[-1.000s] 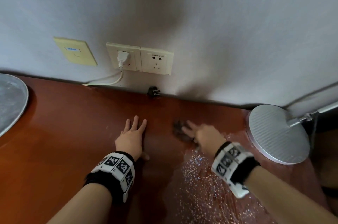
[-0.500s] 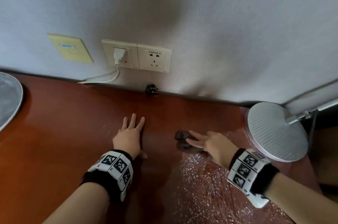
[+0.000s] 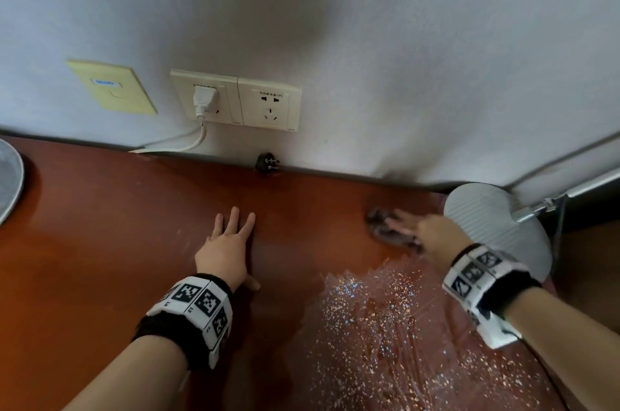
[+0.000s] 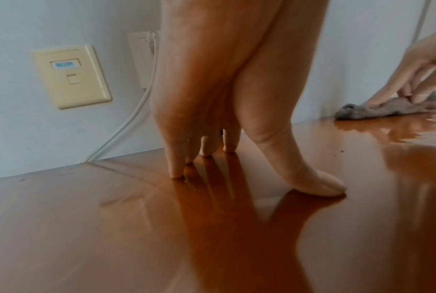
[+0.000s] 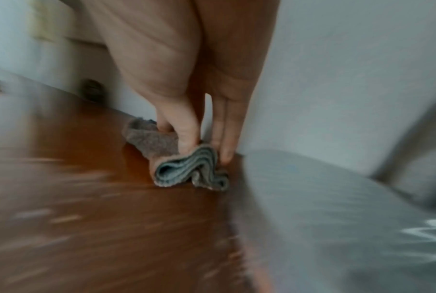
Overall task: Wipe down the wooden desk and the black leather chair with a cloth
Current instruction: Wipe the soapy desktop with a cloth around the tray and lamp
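Bench (image 3: 100, 243): reddish-brown wood, glossy, set against the wall. Near-right area shows wet streaks and speckled glare, so that zone is judged already wiped; left and centre look dry. Step in hand: wiping the bench top, rear-right sector. The chair is not in view; that part of the task is judged not yet started.

Lamp base (image 3: 496, 226): round, grey, ribbed, standing at the rear-right of the bench, w/ a metal arm running off right.

Left hand (image 3: 228, 249): flat on the bench near centre, fingers straight and slightly spread, thumb out to the side, tips pressing the wood. Holds nothing; judged a brace only.

Right hand (image 3: 426, 232): low over the rear-right of the bench, just beside the lamp base. Thumb and fingers pinch a fold of the cloth while the remaining fingers lie extended along it. Motion blur in head and right wrist views.

Cloth (image 5: 184, 158): grey-brown, bunched in folds, under and in front of the right fingertips, touching the bench, close to the wall edge and next to the lamp base.

Next move, est.: work the strip along the wall and around the lamp base, then carry over to the dry left half. Calls for steady downward pressure and keeping the wet cloth clear of the wall sockets (image 3: 235, 98) and black plug (image 3: 267, 163) at the rear edge.
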`<state>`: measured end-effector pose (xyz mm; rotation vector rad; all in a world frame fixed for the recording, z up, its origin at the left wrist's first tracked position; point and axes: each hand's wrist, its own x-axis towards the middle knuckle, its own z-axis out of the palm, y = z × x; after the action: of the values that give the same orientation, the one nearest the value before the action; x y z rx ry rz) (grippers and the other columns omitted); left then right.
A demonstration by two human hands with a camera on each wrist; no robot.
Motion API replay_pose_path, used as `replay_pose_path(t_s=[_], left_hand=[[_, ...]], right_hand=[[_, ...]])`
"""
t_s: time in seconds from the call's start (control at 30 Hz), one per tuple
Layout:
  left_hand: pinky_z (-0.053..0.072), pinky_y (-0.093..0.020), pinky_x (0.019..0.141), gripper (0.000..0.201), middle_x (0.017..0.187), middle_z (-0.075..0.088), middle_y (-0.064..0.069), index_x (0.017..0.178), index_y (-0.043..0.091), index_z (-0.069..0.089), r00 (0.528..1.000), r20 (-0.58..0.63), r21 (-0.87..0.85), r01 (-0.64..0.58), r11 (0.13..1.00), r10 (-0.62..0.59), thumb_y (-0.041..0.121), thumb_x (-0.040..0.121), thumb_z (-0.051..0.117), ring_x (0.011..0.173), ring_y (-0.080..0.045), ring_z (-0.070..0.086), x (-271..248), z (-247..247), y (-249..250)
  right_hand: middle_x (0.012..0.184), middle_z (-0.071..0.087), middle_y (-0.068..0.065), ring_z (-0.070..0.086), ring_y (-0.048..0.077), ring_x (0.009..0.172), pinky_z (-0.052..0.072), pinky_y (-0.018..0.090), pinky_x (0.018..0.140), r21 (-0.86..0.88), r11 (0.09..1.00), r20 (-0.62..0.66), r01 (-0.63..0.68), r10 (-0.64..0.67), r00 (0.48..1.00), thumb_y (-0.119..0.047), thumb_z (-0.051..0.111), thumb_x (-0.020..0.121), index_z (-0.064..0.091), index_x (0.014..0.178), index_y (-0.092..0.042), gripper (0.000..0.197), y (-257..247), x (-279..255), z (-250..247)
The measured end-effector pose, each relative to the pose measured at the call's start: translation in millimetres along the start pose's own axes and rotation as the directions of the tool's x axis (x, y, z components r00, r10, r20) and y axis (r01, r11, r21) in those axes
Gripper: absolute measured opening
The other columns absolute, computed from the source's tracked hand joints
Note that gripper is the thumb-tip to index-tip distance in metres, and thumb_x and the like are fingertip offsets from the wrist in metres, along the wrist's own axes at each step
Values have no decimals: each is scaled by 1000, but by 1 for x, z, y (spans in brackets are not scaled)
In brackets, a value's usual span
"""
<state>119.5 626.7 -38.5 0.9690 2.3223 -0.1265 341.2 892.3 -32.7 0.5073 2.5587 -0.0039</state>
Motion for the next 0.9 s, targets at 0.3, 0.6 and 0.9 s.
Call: replay_pose_path(t_s=[0.3, 0.6, 0.9], left_hand=[[24, -40, 115, 127, 157, -20, 2, 150, 31, -10, 1000, -1, 2, 5, 1000, -5, 38, 65, 84, 146, -23, -13, 1, 0, 0], [24, -39, 115, 112, 157, -19, 0, 150, 32, -7, 999, 11, 13, -35, 999, 35, 40, 74, 76, 146, -22, -13, -7, 5, -3], [32, -38, 112, 103, 157, -20, 2, 150, 35, -6, 994, 62, 65, -98, 993, 94, 35, 81, 71, 146, -21, -12, -38, 25, -2]], right_hand=[[157, 6, -4, 50, 21, 119, 44, 28, 99, 42, 999, 26, 13, -14, 1000, -3, 45, 92, 14, 147, -36, 71, -43, -18, 4], [158, 8, 3, 48, 25, 124, 41, 33, 103, 22, 989, 20, -149, 149, 989, -5, 45, 91, 12, 149, -29, 71, -42, -28, -5], [155, 21, -4, 48, 20, 125, 39, 30, 104, 200, 970, -10, -136, 141, 990, -4, 56, 87, 24, 145, -36, 73, -51, -38, 8]])
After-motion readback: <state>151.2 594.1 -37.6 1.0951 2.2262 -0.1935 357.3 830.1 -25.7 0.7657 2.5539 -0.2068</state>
